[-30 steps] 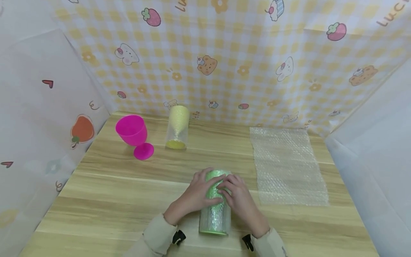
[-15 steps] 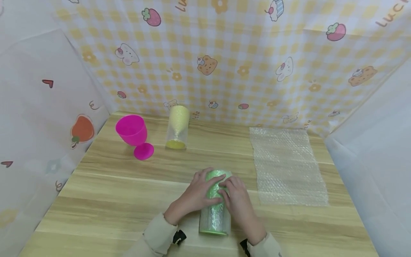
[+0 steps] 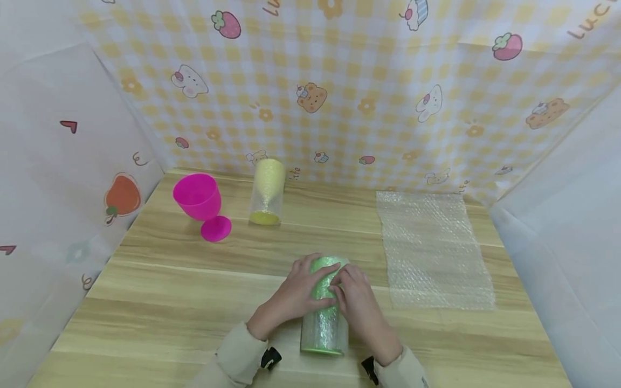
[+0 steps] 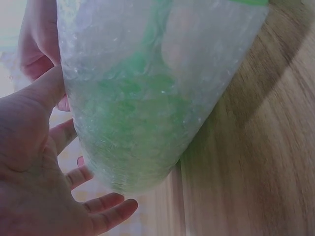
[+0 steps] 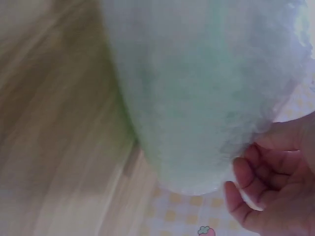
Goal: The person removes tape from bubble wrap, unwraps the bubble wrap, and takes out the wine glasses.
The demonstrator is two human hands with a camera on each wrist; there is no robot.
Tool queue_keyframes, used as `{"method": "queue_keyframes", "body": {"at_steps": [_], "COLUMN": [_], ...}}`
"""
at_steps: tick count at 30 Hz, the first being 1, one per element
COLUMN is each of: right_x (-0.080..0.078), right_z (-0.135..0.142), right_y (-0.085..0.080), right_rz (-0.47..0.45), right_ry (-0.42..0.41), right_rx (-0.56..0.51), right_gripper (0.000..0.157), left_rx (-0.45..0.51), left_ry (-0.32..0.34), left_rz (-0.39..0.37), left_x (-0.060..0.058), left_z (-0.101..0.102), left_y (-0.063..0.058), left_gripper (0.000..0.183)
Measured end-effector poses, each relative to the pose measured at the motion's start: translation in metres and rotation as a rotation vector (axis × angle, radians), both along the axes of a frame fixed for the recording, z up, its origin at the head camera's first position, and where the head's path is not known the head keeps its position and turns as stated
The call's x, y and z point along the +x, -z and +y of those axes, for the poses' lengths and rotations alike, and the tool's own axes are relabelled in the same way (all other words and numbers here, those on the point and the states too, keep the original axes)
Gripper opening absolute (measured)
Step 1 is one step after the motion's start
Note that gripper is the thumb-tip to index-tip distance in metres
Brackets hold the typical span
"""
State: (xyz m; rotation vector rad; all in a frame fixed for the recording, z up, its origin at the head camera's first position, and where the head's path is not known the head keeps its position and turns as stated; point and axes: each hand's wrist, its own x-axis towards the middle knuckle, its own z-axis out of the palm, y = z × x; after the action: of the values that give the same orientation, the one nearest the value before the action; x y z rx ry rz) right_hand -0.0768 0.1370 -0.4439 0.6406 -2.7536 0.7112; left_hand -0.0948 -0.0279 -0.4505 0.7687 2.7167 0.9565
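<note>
A green goblet wrapped in bubble wrap (image 3: 324, 326) stands upright at the front middle of the table, foot down. My left hand (image 3: 301, 288) rests against its left side and upper front, fingers spread along the wrap, as the left wrist view also shows. At the right side of the upper part, my right hand (image 3: 358, 299) pinches the wrap's edge between thumb and index finger. The other right fingers (image 5: 241, 201) are bent beside the wrap. The goblet's green bowl (image 4: 128, 132) shows through the clear bubbles.
A bare pink goblet (image 3: 198, 196) stands at the back left. Beside it is a yellow goblet (image 3: 268, 188) in bubble wrap. A flat bubble wrap sheet (image 3: 436, 253) lies at the right. A patterned cloth wall (image 3: 368, 81) closes off the back of the wooden table (image 3: 170, 312).
The right hand has shifted slightly at the wrap's edge, and its thumb and index finger have drawn together there. The left hand and the wrapped goblet have stayed in place.
</note>
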Motion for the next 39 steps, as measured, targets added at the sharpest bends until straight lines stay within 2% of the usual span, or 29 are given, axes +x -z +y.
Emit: {"method": "queue_keyframes", "body": {"at_steps": [5, 10, 21, 29, 33, 39], "right_x": [-0.003, -0.003, 0.000, 0.000, 0.001, 0.000], "right_z": [0.000, 0.001, 0.002, 0.009, 0.011, 0.011], "right_y": [-0.004, -0.002, 0.012, 0.017, 0.016, 0.017], "right_rz": [-0.096, -0.103, 0.043, 0.005, 0.032, 0.098], "right_ry": [-0.010, -0.025, -0.065, -0.064, -0.078, -0.116], "right_rx": [0.003, 0.003, 0.045, -0.080, -0.072, -0.094], "right_gripper": [0.013, 0.014, 0.012, 0.022, 0.028, 0.022], "left_rx": [-0.017, -0.018, -0.022, 0.005, 0.018, 0.029], "left_ry": [-0.005, -0.002, -0.002, 0.016, 0.017, 0.013], "left_rz": [-0.006, -0.021, -0.030, -0.008, -0.018, -0.027], "left_x": [0.000, 0.000, 0.001, 0.000, 0.000, 0.000], "left_z": [0.000, -0.001, -0.004, -0.006, -0.007, -0.008], "left_y": [0.001, 0.001, 0.002, 0.003, 0.004, 0.006], "left_gripper": [0.072, 0.072, 0.073, 0.072, 0.072, 0.071]}}
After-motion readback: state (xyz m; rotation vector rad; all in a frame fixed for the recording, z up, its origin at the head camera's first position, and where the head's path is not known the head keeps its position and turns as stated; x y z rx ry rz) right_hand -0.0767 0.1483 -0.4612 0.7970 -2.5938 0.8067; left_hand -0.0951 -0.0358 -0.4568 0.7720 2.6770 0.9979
